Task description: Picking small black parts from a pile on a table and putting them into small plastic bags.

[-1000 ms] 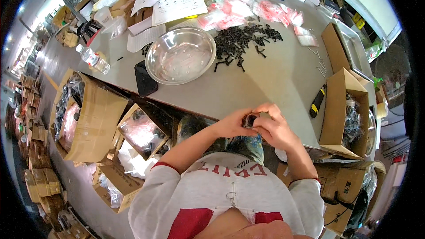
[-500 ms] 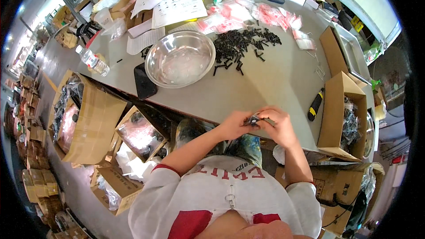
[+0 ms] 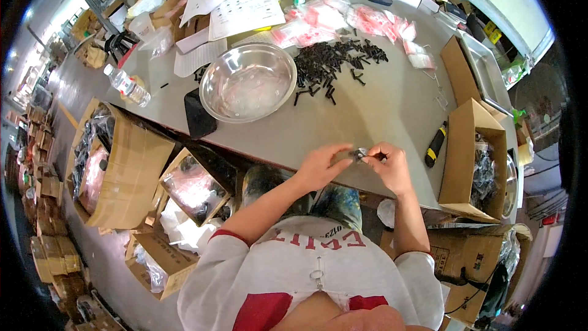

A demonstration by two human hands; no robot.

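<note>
Over the table's near edge, my right hand (image 3: 392,168) pinches a small, dark, shiny item (image 3: 360,154) that looks like black pieces in clear film. It is too small and blurred to name surely. To its left is my left hand (image 3: 321,164), thumb and fingers apart, fingertips close to the item; whether they touch it cannot be made out. Farther off lies a pile of black screws (image 3: 318,66), some scattered toward me. Left of the pile stands a steel bowl (image 3: 211,105) with a little clear material in it.
A yellow-black utility knife (image 3: 436,144) lies right, beside an open carton (image 3: 458,162) of bagged parts. Red-and-clear bags (image 3: 324,15) lie behind the screws. A black phone (image 3: 200,115) touches the bowl's left side; a water bottle (image 3: 127,85) lies farther left. Cartons (image 3: 138,168) stand left below the table.
My left hand has drawn away to the left and its fingers have spread. The small dark item stays in my right hand, which has shifted slightly.
</note>
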